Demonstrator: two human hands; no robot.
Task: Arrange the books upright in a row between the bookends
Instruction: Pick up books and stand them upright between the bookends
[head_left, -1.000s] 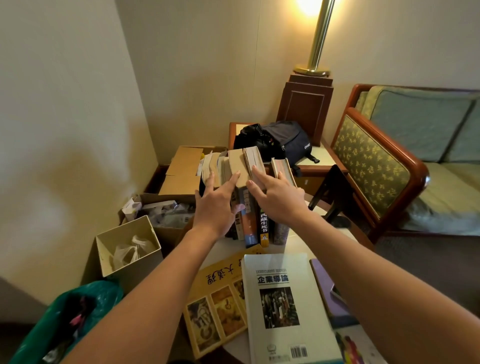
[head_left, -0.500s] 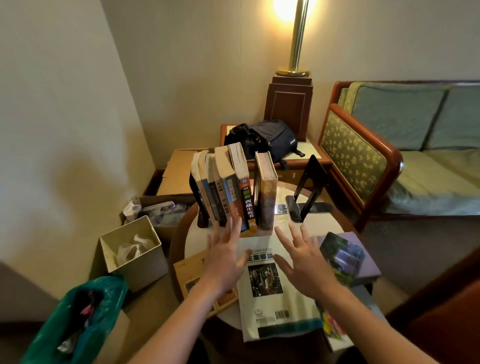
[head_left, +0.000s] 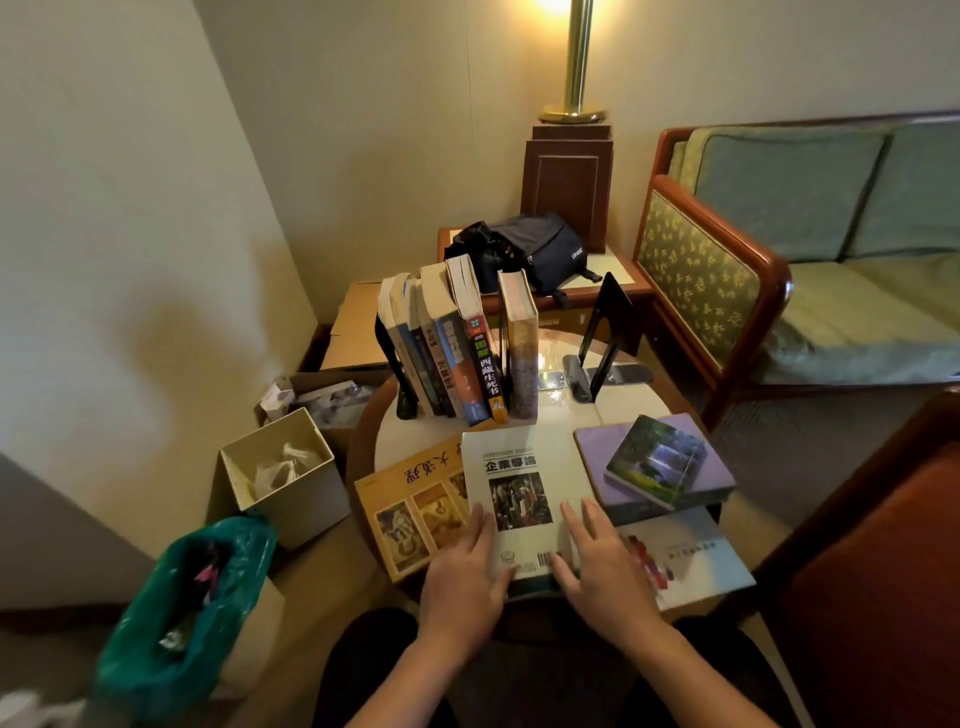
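Head view showed both hands, left (head_left: 464, 570) and right (head_left: 602, 566), had left the row (head_left: 457, 343) and dropped spread, flat onto the white book (head_left: 522, 499), likely next to be shelved.

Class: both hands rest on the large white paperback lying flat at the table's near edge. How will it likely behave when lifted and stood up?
The white paperback looks wide, thin and soft-covered, so it will probably flex when lifted. Standing alone it would likely tip; it overhangs the table edge, which should ease getting fingers underneath.

Both hands flat on a white book (head_left: 522, 499) at the round table's (head_left: 410, 434) near edge: left hand (head_left: 464, 574), right hand (head_left: 602, 577). Behind, leaning books (head_left: 447, 343) against one black bookend (head_left: 395, 364); another bookend (head_left: 602, 338) well apart.
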